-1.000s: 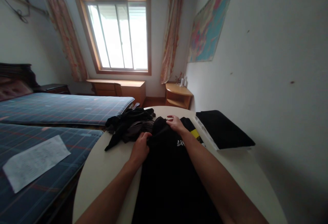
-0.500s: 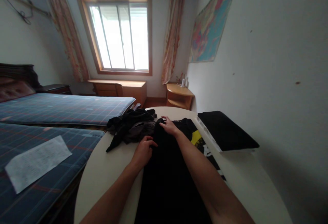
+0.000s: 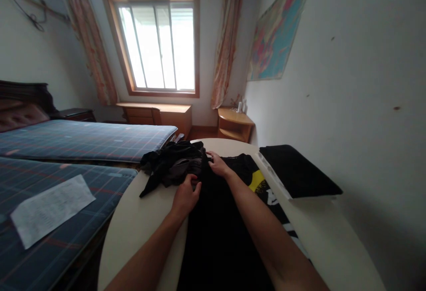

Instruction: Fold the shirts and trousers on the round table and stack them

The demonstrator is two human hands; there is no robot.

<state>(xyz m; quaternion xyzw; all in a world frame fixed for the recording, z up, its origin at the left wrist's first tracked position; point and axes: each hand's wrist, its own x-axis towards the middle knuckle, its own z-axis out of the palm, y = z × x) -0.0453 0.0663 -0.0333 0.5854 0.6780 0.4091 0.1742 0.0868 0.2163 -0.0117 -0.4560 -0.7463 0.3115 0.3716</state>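
Observation:
A black T-shirt (image 3: pixel 226 233) with a yellow and white print along its right side lies lengthwise on the round white table (image 3: pixel 143 229), its left part folded inward over the rest. My right hand (image 3: pixel 218 165) is closed on the cloth near the far end of the fold. At the left edge, my left hand (image 3: pixel 186 197) has its thumb and fingers bent around the fabric; the fingertips are partly lost against the dark cloth. Just beyond the left hand, a crumpled heap of dark clothing (image 3: pixel 173 162) touches the shirt.
On the table's right side sits a folded black cloth (image 3: pixel 296 171) on something white, close to the wall. Two plaid mattresses (image 3: pixel 83 140) stand to the left, with a sheet of paper (image 3: pixel 53 211) on the nearer one. A small wooden corner cabinet (image 3: pixel 234 120) is beyond the table.
My left hand has turned so its fingers point more forward, with the thumb on the right. My right hand has shifted slightly along the shirt's far edge. The view has moved a little.

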